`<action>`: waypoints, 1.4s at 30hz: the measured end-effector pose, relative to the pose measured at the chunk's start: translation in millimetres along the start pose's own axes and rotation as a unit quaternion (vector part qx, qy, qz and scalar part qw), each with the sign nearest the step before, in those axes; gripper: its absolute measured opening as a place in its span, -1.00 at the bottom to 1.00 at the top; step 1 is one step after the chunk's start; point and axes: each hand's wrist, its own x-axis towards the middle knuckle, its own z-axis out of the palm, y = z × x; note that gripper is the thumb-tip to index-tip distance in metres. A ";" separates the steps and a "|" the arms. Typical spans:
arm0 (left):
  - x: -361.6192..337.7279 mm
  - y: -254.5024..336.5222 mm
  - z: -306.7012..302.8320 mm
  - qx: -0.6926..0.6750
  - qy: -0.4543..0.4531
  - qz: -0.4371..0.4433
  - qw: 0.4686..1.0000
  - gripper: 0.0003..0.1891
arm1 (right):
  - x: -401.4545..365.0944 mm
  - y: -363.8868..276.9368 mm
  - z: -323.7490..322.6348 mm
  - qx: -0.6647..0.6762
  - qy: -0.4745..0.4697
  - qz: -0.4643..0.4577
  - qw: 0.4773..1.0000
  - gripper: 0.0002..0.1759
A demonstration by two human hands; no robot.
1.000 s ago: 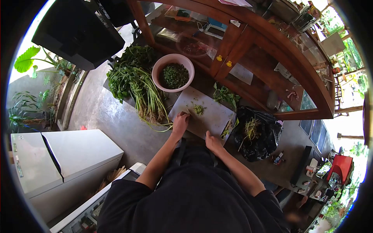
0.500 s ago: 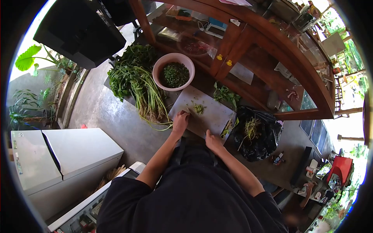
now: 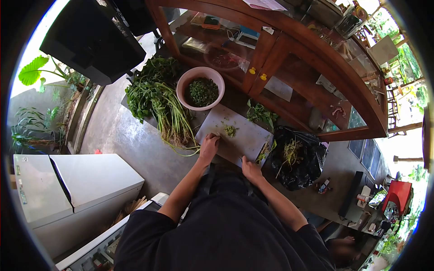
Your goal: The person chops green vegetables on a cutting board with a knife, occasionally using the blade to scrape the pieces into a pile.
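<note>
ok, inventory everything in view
board: 1, pale, centre
bowl: 1, pink, beyond board
cut greens: 2 piles, green, board, bowl
stalks: 1 bunch, green, beside bowl
loose leaves: 1 clump, green, beyond board
bag: 1, black, right of board
trimmings: 1 tangle, yellowish, in/on bag
cabinet: 1, brown, top
fridge: 1, white, left
box: 1, black, upper left
plants: several, green, edges
clutter: uncounted, mixed, right
left hand: 1, bare, at board
right hand: 1, bare, at board
</note>
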 end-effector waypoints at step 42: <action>3.5 -14.4 7.7 -0.027 -0.023 -0.013 0.999 -0.75 | -7.4 -33.2 -48.6 -0.004 -0.064 0.007 0.998 -0.79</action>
